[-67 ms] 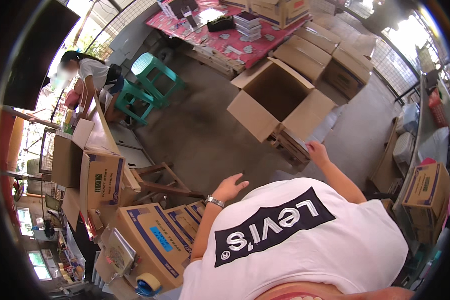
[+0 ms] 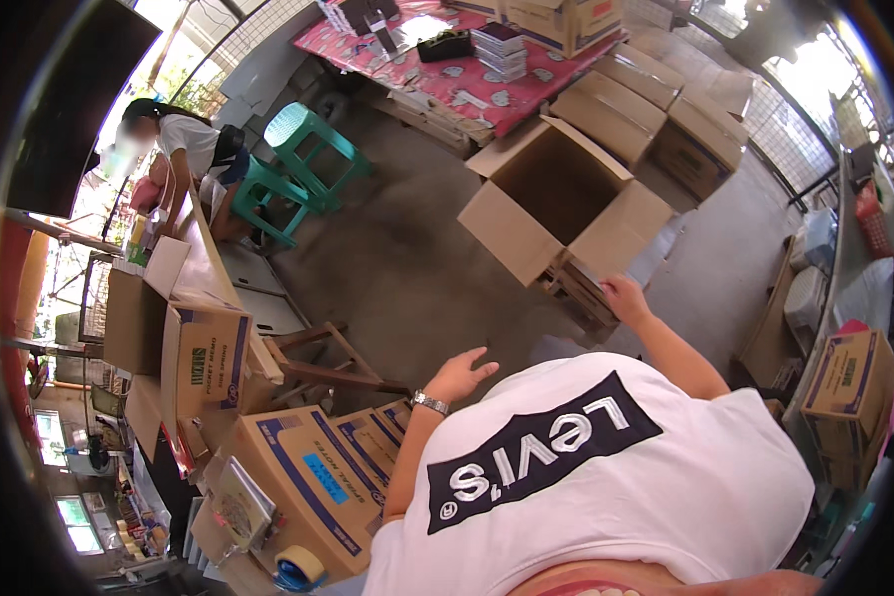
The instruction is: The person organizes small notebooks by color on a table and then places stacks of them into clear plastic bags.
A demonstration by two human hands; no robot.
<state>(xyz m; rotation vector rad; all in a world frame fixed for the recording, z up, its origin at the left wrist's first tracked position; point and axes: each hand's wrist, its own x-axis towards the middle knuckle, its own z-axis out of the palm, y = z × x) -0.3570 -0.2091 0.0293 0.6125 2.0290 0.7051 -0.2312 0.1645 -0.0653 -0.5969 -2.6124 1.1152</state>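
Note:
My left hand (image 2: 458, 376), with a metal watch on its wrist, is held out in front of my body. Its fingers are apart and it holds nothing. My right hand (image 2: 624, 298) is near the lower flap of a large open cardboard box (image 2: 551, 189). Its fingers are curled together, and whether anything small is between them cannot be seen. That box has its flaps folded outward and stands on a wooden support (image 2: 578, 298). Its dark inside shows no contents.
Closed cardboard boxes (image 2: 313, 487) stand at my lower left, with a tape roll (image 2: 298, 568) beside them. An opened box (image 2: 204, 358) sits on the left bench. Green stools (image 2: 303, 134) and a person (image 2: 184, 144) are beyond. A red-covered table (image 2: 546, 89) is ahead.
My right hand has shifted slightly left, toward the box's lower flap. My left hand has barely moved. The whole view has shifted a little.

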